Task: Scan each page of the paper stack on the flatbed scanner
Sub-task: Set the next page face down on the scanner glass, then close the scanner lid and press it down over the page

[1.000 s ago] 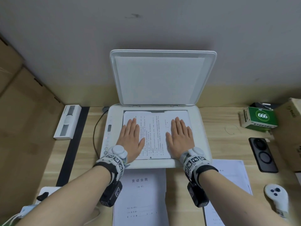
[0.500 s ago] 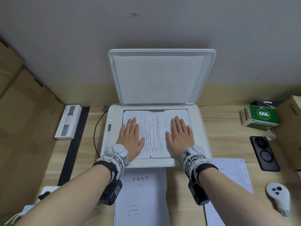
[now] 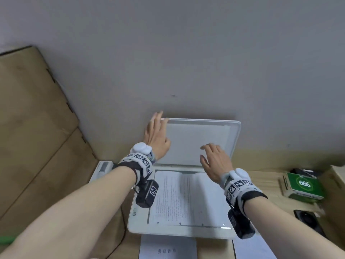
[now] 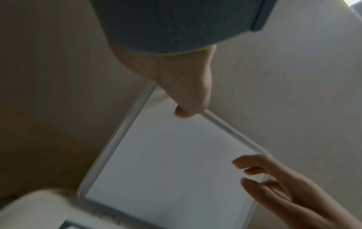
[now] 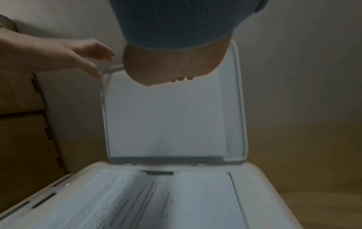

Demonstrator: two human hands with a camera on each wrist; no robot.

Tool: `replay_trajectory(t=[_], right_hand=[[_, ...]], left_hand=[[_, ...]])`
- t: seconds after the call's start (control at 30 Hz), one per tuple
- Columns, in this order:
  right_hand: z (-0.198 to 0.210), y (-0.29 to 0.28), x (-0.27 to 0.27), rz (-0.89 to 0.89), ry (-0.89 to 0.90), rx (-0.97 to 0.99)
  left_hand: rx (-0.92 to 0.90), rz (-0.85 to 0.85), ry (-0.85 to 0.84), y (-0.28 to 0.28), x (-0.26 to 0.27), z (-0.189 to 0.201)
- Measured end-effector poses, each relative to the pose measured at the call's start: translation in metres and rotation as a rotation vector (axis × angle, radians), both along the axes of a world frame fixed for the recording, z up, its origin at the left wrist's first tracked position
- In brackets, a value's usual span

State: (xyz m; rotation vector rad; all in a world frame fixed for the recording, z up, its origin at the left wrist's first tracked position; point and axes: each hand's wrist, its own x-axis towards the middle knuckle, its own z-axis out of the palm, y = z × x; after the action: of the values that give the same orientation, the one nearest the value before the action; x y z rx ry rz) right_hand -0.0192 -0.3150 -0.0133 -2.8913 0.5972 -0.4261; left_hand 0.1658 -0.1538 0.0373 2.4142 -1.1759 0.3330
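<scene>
Page (image 3: 183, 197) lies flat on the scanner (image 3: 139, 224) glass. I see my left hand (image 3: 155, 136) at the raised lid's (image 3: 196, 143) top corner, my right hand (image 3: 214, 162) before it, both grips wide, holding nothing.

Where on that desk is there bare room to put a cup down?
Bare wood lies between the scanner and the green box. In front of the scanner, loose sheets cover the desk; the far right is crowded by the box and a black phone.

White flatbed scanner (image 3: 179, 230), lid (image 3: 197, 143) raised upright, top-left corner at left-hand fingertips (image 3: 158, 116). Printed page (image 3: 186, 199) flat on glass, below and nearer than both hands' fingers. Title sheet (image 3: 168, 249) below scanner front edge.
</scene>
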Motion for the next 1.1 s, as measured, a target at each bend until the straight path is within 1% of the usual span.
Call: replay_trajectory(t=[0.03, 0.07, 0.1, 0.2, 0.23, 0.3, 0.4, 0.47, 0.5, 0.53, 0.6, 0.67, 0.77, 0.87, 0.97, 1.03, 1.1], right_hand=[[0.017, -0.002, 0.003, 0.008, -0.025, -0.038], [0.024, -0.004, 0.006, 0.016, -0.047, -0.059], [0.036, -0.005, 0.01, 0.02, -0.068, -0.086], [0.06, -0.007, 0.013, 0.023, -0.101, -0.14], [0.064, -0.006, 0.012, 0.02, -0.102, -0.164], [0.07, -0.012, 0.012, -0.008, -0.085, -0.185], [0.074, 0.002, 0.008, -0.042, 0.06, -0.198], [0.075, 0.012, 0.006, -0.112, 0.241, -0.159], [0.074, 0.02, 0.002, -0.136, 0.319, -0.151], [0.072, 0.026, 0.0, -0.138, 0.355, -0.157], [0.06, 0.037, -0.012, -0.115, 0.394, -0.16], [0.053, 0.046, -0.022, -0.082, 0.393, -0.167], [0.023, 0.06, -0.045, 0.013, 0.45, -0.082], [-0.011, 0.076, -0.066, 0.1, 0.454, 0.039], [-0.04, 0.088, -0.085, 0.151, 0.478, 0.162], [-0.06, 0.094, -0.093, 0.156, 0.502, 0.224], [-0.071, 0.099, -0.098, 0.134, 0.475, 0.263]], left_hand=[[0.073, 0.025, 0.024, -0.002, 0.005, 0.015], [0.157, 0.039, 0.046, -0.004, 0.01, 0.019], [0.22, 0.04, 0.033, -0.003, 0.011, 0.027], [0.29, 0.041, -0.06, 0.002, 0.005, 0.039], [0.319, 0.032, -0.062, 0.005, 0.0, 0.045], [0.4, -0.022, -0.014, 0.003, -0.006, 0.054], [0.586, -0.134, 0.104, 0.02, -0.021, 0.065], [0.68, -0.178, 0.156, 0.027, -0.03, 0.06], [0.693, -0.194, 0.186, 0.035, -0.036, 0.055], [0.686, -0.207, 0.217, 0.041, -0.039, 0.047], [0.691, -0.228, 0.274, 0.05, -0.044, 0.023], [0.715, -0.235, 0.29, 0.055, -0.05, 0.005], [0.759, -0.254, 0.326, 0.062, -0.073, -0.026], [0.851, -0.269, 0.273, 0.076, -0.091, -0.062], [0.845, -0.267, 0.203, 0.096, -0.101, -0.099], [0.866, -0.28, 0.272, 0.104, -0.106, -0.126], [0.874, -0.288, 0.328, 0.111, -0.111, -0.14]])
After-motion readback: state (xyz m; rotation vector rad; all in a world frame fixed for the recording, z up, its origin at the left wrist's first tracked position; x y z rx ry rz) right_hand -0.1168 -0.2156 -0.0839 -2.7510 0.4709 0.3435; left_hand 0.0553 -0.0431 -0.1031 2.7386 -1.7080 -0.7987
